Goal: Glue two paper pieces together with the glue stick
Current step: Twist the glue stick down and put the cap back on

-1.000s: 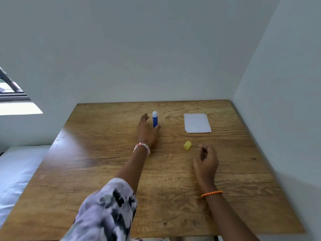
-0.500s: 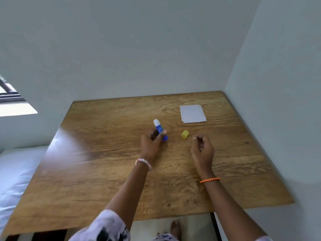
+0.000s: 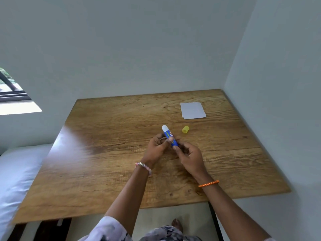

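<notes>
A blue glue stick [image 3: 168, 134] with its white glue tip exposed is tilted up and away over the middle of the wooden table [image 3: 107, 150]. My left hand [image 3: 157, 148] grips its barrel, and my right hand [image 3: 188, 156] pinches its lower end. Its yellow cap [image 3: 185, 129] lies loose on the table just right of the tip. White paper pieces [image 3: 192, 110] lie stacked flat at the far right, apart from both hands.
The table stands in a corner, with white walls [image 3: 278, 84] behind it and along its right side. A bed with white sheets [image 3: 15, 173] borders the left edge. A bare foot [image 3: 177, 225] shows on the floor below the near edge.
My left hand picked the glue stick up from standing and drew it toward me. My right hand came in from the right and took hold of the stick's lower end.
</notes>
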